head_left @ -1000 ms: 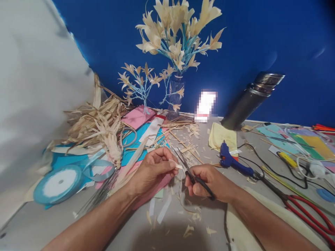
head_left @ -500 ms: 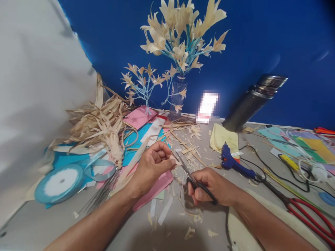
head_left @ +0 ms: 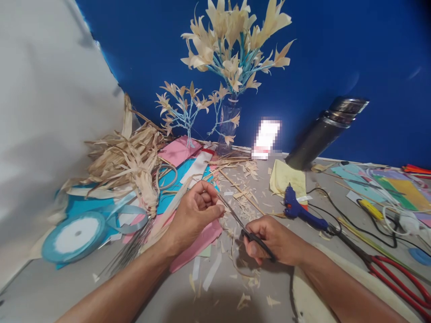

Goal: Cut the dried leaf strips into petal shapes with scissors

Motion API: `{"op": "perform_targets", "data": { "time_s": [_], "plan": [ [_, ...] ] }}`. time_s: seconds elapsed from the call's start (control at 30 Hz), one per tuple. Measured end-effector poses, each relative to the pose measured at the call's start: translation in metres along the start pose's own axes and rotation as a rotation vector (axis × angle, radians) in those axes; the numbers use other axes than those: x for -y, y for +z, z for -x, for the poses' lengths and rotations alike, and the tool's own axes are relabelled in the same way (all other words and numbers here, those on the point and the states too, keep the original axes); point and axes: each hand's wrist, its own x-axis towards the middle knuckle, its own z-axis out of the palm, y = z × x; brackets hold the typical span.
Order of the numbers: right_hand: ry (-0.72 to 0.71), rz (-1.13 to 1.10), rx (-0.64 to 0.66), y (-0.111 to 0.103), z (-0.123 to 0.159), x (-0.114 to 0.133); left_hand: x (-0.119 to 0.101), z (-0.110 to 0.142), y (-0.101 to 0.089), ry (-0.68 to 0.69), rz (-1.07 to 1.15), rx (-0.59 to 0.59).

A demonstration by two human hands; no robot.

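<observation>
In the head view, my left hand [head_left: 197,211] pinches a small pale piece of husk [head_left: 219,202] between thumb and fingers, most of it hidden. My right hand [head_left: 278,240] is closed round the black handles of a small pair of scissors [head_left: 239,220]. Their blades point up and left, with the tips at the husk by my left fingertips, and look nearly closed together. Pale husk scraps [head_left: 245,193] lie scattered on the grey table beneath and beyond both hands.
Dried corn husks [head_left: 124,157] and a blue ribbon spool [head_left: 76,237] lie left. Husk flowers [head_left: 232,49] stand in a clear bottle [head_left: 230,121] at the back. To the right are a black flask [head_left: 316,139], a blue glue gun [head_left: 303,211] and red-handled scissors [head_left: 400,278].
The scissors' blades have come together, where they stood slightly apart before. My left hand stays almost in place, still pinching the husk.
</observation>
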Motion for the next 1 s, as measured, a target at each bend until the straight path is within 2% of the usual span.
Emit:
{"op": "perform_targets", "data": {
  "time_s": [0.33, 0.43, 0.67, 0.8, 0.87, 1.0],
  "plan": [
    [-0.002, 0.08, -0.085, 0.0, -0.001, -0.001, -0.002, -0.002, 0.0, -0.011, -0.057, -0.036],
    [0.013, 0.03, -0.114, 0.001, -0.002, 0.0, -0.004, -0.001, 0.0, -0.004, -0.056, -0.033],
    [-0.192, -0.212, -0.39, 0.005, -0.006, 0.005, 0.003, 0.005, 0.013, -0.044, -0.133, 0.068],
    [-0.275, -0.13, -0.402, 0.009, -0.005, 0.008, 0.009, 0.007, 0.023, -0.057, -0.239, 0.066],
    [-0.286, -0.078, -0.464, 0.01, -0.004, 0.009, 0.009, 0.005, 0.024, -0.072, -0.178, 0.073],
    [-0.341, -0.046, -0.636, 0.011, -0.003, 0.012, 0.012, 0.001, 0.023, -0.152, 0.165, -0.022]
  ]
}}
